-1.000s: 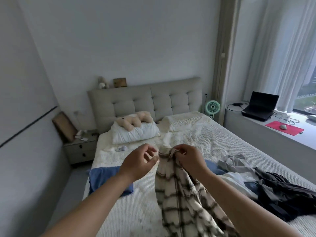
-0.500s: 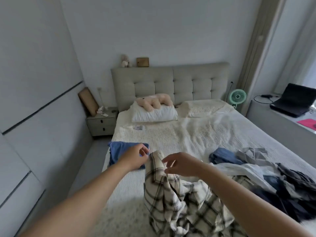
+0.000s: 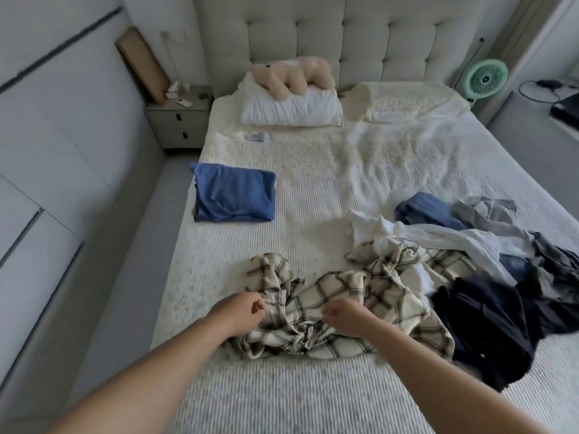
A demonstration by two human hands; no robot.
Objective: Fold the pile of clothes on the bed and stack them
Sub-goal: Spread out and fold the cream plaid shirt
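the cream-and-black plaid flannel shirt (image 3: pixel 338 311) lies crumpled on the white ribbed bedspread (image 3: pixel 282 396), the left hand (image 3: pixel 241 311) and right hand (image 3: pixel 344 314) curled, apparently pinching its cloth; spreading it flat likely comes next.

A white pillow (image 3: pixel 291 109) lies at the tufted headboard (image 3: pixel 344 36) with a beige plush toy (image 3: pixel 294 75) on top of it. A grey nightstand (image 3: pixel 178 122) stands beside the bed, a brown board (image 3: pixel 142 62) leaning behind it. A small green fan (image 3: pixel 485 78) sits in the far corner, near what may be a laptop (image 3: pixel 567 109)
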